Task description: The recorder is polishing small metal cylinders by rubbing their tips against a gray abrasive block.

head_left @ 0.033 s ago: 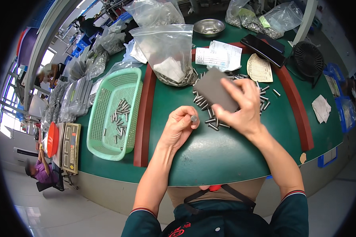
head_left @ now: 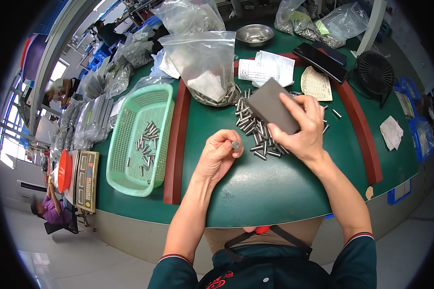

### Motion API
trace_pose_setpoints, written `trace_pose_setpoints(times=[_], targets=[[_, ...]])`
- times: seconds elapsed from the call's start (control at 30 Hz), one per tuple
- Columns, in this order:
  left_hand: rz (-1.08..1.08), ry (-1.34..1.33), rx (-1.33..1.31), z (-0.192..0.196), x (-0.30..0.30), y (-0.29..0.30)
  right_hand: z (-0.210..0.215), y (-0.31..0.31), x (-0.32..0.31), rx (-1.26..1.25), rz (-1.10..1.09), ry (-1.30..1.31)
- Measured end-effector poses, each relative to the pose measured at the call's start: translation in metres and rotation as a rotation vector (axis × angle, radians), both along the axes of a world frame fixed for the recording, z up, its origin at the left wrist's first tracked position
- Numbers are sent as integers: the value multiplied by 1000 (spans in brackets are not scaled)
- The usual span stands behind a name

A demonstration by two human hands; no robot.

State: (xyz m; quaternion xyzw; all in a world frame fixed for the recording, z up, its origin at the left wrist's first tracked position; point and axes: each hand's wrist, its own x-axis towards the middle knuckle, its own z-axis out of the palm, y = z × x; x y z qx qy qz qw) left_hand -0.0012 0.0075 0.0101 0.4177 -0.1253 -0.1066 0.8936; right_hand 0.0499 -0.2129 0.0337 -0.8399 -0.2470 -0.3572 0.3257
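Note:
Between the thumb and fingers of my left hand [head_left: 216, 155] is a short metal pin [head_left: 235, 145], its round end facing up. My right hand [head_left: 305, 129] grips a dark grey-brown rectangular block [head_left: 274, 107] by its right side, tilted and held over the heap. Its material is hard to tell; it resembles a sanding block. Beneath and around it lies a heap of loose steel pins [head_left: 259, 139], partly hidden by the block and my right hand. The two hands are apart, and the block does not touch the pin in my left hand.
To the left, a green plastic basket [head_left: 112, 159] holds several pins, beside a red-brown rail [head_left: 175, 159]. A second rail [head_left: 364, 139] curves along the right. Behind stand a clear bag of pins [head_left: 212, 72], papers [head_left: 275, 67], a steel bowl [head_left: 254, 33], a phone [head_left: 319, 61] and a black fan [head_left: 375, 72].
My right hand and the block have shifted a little to the right, uncovering more pins on the heap's near side. My left hand has stayed in place with its pin.

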Motion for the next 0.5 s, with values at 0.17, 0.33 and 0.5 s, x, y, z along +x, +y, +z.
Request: trace_pose_setpoints(times=[0.17,0.33,0.5], targets=[[6,39,-71,-5,1,-2,4,-6,1,197,7,46],[-13,59,-143,-8,2,2,3,-4,-2,142,7,83],[18,65,-105,-3,2,-2,4,-5,1,161,2,100]])
